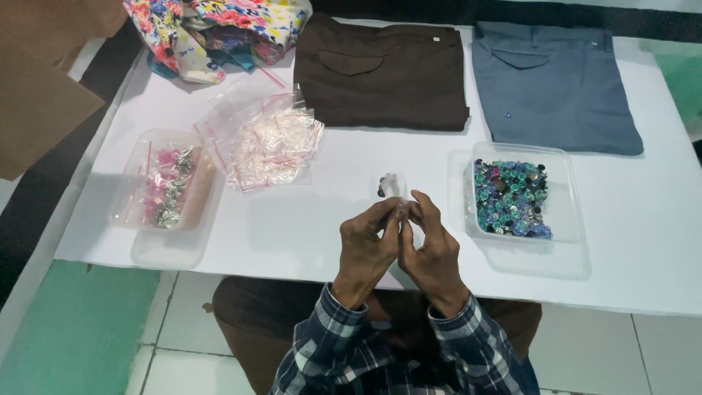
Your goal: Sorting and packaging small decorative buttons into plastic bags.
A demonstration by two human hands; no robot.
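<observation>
A small clear plastic bag [392, 188] is pinched between the fingertips of the left hand [365, 249] and right hand [433, 252], above the white table [329, 219]. A few dark items, possibly buttons, are seen inside; the bag's lower edge is hidden by the fingers.

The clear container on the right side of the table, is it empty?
No, the clear container on the right holds a heap of small blue, green and dark buttons.

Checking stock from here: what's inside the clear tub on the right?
The clear tub holds a heap of small buttons, mostly teal, blue and purple, some dark. Only the top layer shows; whatever lies underneath is covered.
</observation>
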